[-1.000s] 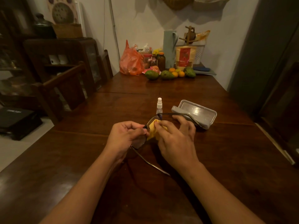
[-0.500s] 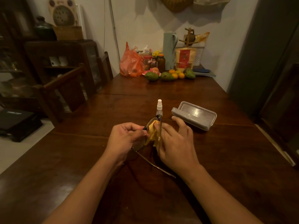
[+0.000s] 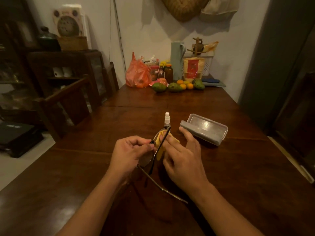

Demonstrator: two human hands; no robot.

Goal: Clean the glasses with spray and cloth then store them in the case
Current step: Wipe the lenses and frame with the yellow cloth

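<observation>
Dark-framed glasses [image 3: 154,156] are held above the wooden table [image 3: 238,176], one temple arm trailing down toward me. My left hand [image 3: 131,153] pinches the frame at the bridge. My right hand [image 3: 183,160] presses a yellow cloth [image 3: 161,150] against the far lens, index and middle fingers stretched out. A small spray bottle [image 3: 167,118] with a white cap stands just behind the glasses. The grey glasses case [image 3: 204,129] lies open to the right of the bottle.
Fruit [image 3: 175,86], jars, an orange plastic bag [image 3: 137,74] and a tall green jug [image 3: 176,60] crowd the table's far end. Wooden chairs [image 3: 68,103] stand along the left side. A dark cabinet runs along the right edge.
The glasses have turned: the upper temple arm that reached right toward the case now points down along the lens. My right hand's fingers have spread and the cloth has shifted on the lens.
</observation>
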